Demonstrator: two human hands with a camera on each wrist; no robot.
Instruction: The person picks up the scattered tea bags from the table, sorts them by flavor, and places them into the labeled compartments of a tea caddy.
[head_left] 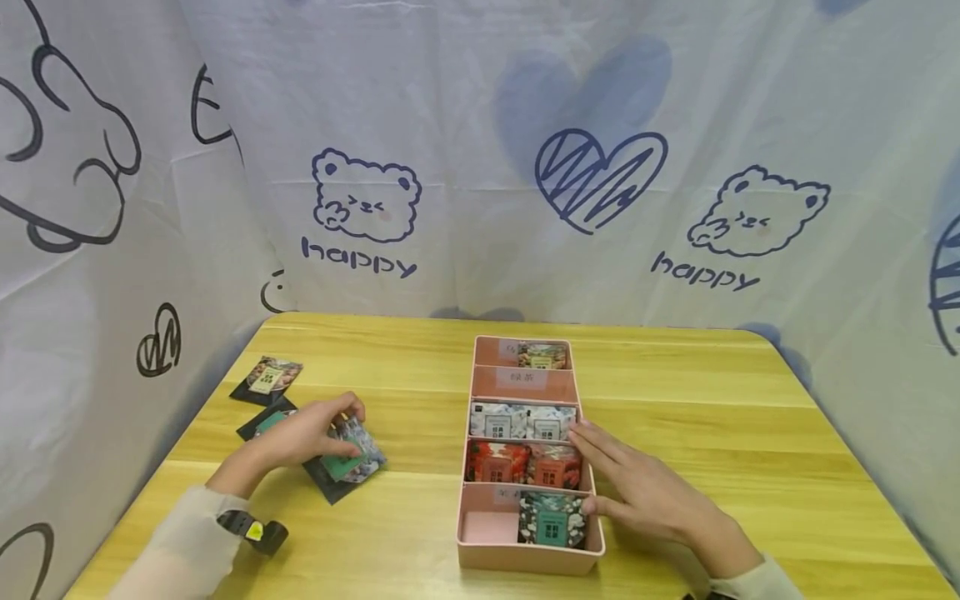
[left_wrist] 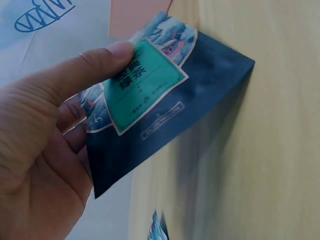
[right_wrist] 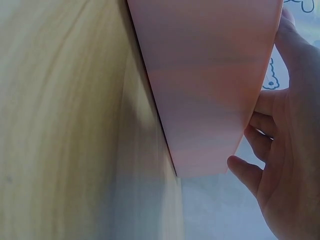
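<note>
Left hand (head_left: 311,431): pinches a green-labelled sachet (left_wrist: 150,92), tilted, left of the pink box (head_left: 528,557); its dark printed characters are hard to read.
Right hand (head_left: 651,487): extended fingers touching the box's right side.
Second-compartment strip (head_left: 521,377): 绿茶, counting from the back.
Backdrop (head_left: 480,208): "happy" written twice in blue.

Loose packets (head_left: 266,379) lie left of the tray (head_left: 528,559) on the table (head_left: 712,375); apparently 1 packet (head_left: 552,523) sits in its front compartment (head_left: 489,527).
</note>
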